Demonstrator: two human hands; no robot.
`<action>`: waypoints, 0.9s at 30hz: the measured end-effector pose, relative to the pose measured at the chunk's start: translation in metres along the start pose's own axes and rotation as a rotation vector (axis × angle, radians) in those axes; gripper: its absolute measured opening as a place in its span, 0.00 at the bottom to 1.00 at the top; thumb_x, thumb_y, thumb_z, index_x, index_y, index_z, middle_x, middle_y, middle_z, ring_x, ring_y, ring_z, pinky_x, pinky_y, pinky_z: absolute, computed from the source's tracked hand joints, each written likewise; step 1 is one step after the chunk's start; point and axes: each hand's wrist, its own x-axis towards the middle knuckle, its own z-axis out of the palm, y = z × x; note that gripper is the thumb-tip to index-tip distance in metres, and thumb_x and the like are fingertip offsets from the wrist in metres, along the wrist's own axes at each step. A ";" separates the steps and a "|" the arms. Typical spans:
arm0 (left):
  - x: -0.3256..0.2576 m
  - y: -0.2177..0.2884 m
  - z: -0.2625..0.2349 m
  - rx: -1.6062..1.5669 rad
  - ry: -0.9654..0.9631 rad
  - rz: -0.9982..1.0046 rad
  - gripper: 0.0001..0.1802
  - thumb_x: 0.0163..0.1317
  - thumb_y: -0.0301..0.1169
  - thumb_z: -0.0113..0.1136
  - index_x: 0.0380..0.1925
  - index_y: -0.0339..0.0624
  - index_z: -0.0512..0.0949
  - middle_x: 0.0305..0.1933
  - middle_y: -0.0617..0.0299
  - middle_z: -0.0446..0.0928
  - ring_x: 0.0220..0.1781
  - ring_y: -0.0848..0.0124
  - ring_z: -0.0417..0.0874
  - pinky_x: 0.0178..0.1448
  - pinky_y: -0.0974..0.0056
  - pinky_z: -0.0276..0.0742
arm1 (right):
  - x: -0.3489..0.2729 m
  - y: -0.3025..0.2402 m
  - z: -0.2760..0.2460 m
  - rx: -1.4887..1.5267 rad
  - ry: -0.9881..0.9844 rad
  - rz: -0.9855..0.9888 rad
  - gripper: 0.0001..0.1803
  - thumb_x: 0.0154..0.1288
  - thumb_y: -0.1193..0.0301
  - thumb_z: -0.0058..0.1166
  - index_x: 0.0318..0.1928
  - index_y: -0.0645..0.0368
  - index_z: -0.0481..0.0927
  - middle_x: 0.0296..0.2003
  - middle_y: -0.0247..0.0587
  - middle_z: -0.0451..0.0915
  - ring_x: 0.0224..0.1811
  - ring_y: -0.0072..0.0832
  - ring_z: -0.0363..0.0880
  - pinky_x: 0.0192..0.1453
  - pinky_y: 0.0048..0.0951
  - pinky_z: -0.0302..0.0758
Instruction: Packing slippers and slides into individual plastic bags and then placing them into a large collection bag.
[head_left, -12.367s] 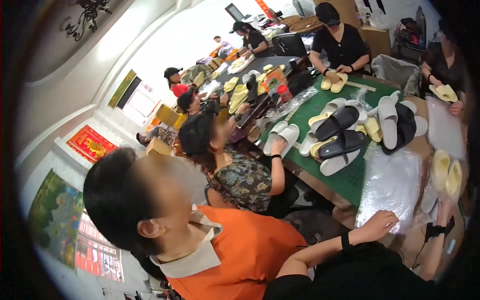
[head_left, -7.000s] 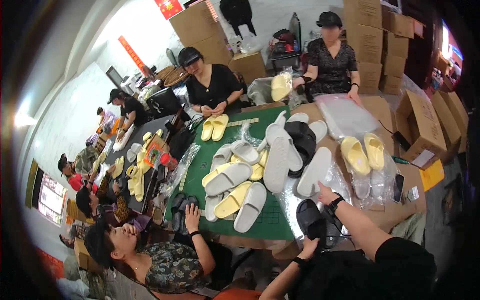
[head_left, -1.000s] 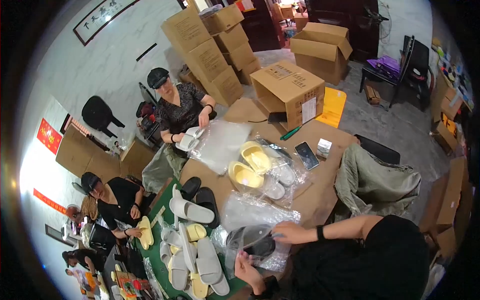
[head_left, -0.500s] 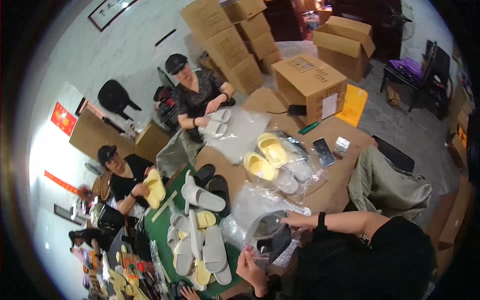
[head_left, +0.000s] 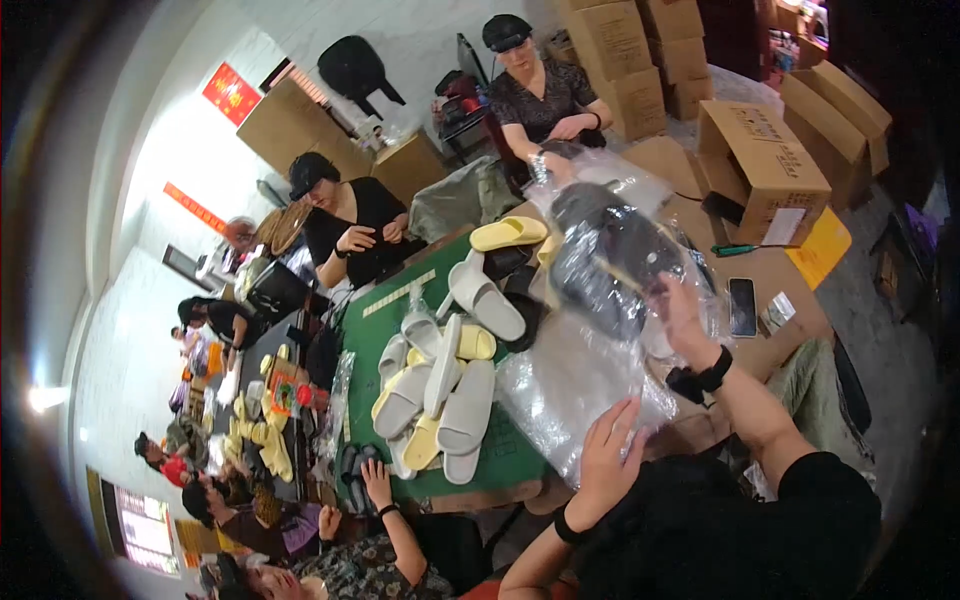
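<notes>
A pair of black slippers in a clear plastic bag (head_left: 605,265) is blurred over the table's far middle, covering most of the bagged yellow slippers. My right hand (head_left: 685,318) reaches to the bag's lower right edge, fingers stretched and apart, not visibly wrapped round it. My left hand (head_left: 608,460) is held open above clear plastic bags (head_left: 570,385), holding nothing. Left of these, grey slides (head_left: 468,405) and yellow slides (head_left: 424,442) lie heaped on a green mat (head_left: 520,465). One yellow slipper (head_left: 508,233) rests beyond them, beside a grey slide (head_left: 482,300).
Right of the bags lie a phone (head_left: 742,307) and a green-handled tool (head_left: 735,250). An open carton (head_left: 775,170) stands behind them. Co-workers sit at the far side (head_left: 545,110) and left (head_left: 350,220); another person's hand (head_left: 378,484) rests at the mat's near edge.
The bagged black slippers have gone from between my hands to the far middle, my right hand following. My left hand has opened. The left co-worker's yellow slipper now lies on the table. The view has shifted left.
</notes>
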 end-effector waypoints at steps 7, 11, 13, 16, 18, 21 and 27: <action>-0.026 -0.030 0.014 -0.120 -0.266 -0.058 0.09 0.56 0.26 0.55 0.38 0.39 0.78 0.39 0.54 0.78 0.42 0.57 0.77 0.47 0.60 0.72 | 0.081 0.025 -0.069 -1.039 0.269 -0.333 0.22 0.51 0.58 0.55 0.36 0.67 0.78 0.35 0.48 0.78 0.36 0.39 0.76 0.42 0.36 0.71; -0.040 -0.036 0.017 -0.096 -0.390 -0.214 0.09 0.59 0.29 0.53 0.38 0.41 0.79 0.40 0.54 0.78 0.43 0.59 0.78 0.47 0.62 0.73 | 0.093 0.059 -0.104 -0.952 0.292 -0.118 0.22 0.50 0.59 0.57 0.36 0.68 0.78 0.33 0.47 0.79 0.38 0.37 0.75 0.43 0.35 0.70; -0.040 -0.034 0.015 -0.146 -0.414 -0.314 0.09 0.59 0.29 0.52 0.38 0.40 0.79 0.39 0.53 0.78 0.42 0.60 0.79 0.47 0.63 0.73 | 0.077 0.059 -0.088 -0.053 0.134 0.177 0.23 0.48 0.61 0.56 0.38 0.71 0.77 0.32 0.48 0.79 0.31 0.37 0.77 0.37 0.35 0.71; -0.043 -0.037 0.023 -0.119 -0.446 -0.331 0.10 0.59 0.28 0.52 0.38 0.39 0.79 0.39 0.53 0.78 0.41 0.61 0.79 0.46 0.65 0.73 | 0.077 0.060 -0.081 -0.376 0.229 0.063 0.22 0.48 0.66 0.56 0.41 0.71 0.75 0.30 0.46 0.78 0.29 0.30 0.75 0.33 0.32 0.71; -0.041 -0.037 0.024 -0.116 -0.462 -0.345 0.09 0.59 0.28 0.52 0.38 0.39 0.79 0.39 0.53 0.78 0.41 0.61 0.79 0.46 0.66 0.73 | 0.079 0.070 -0.074 -0.474 0.215 -0.043 0.21 0.48 0.68 0.55 0.43 0.69 0.74 0.29 0.45 0.77 0.28 0.27 0.74 0.30 0.29 0.70; -0.040 -0.040 0.026 -0.206 -0.449 -0.342 0.09 0.60 0.27 0.53 0.38 0.37 0.79 0.38 0.52 0.78 0.41 0.63 0.80 0.46 0.67 0.73 | 0.082 0.063 -0.063 -0.418 0.200 -0.106 0.24 0.47 0.72 0.55 0.47 0.63 0.69 0.30 0.44 0.74 0.29 0.26 0.72 0.32 0.26 0.70; -0.046 -0.051 0.025 -0.194 -0.453 -0.410 0.09 0.61 0.27 0.53 0.38 0.36 0.79 0.38 0.52 0.79 0.41 0.68 0.79 0.46 0.68 0.72 | 0.095 0.034 -0.103 -0.255 0.179 -0.213 0.24 0.49 0.76 0.55 0.48 0.70 0.66 0.40 0.47 0.75 0.38 0.29 0.73 0.42 0.25 0.71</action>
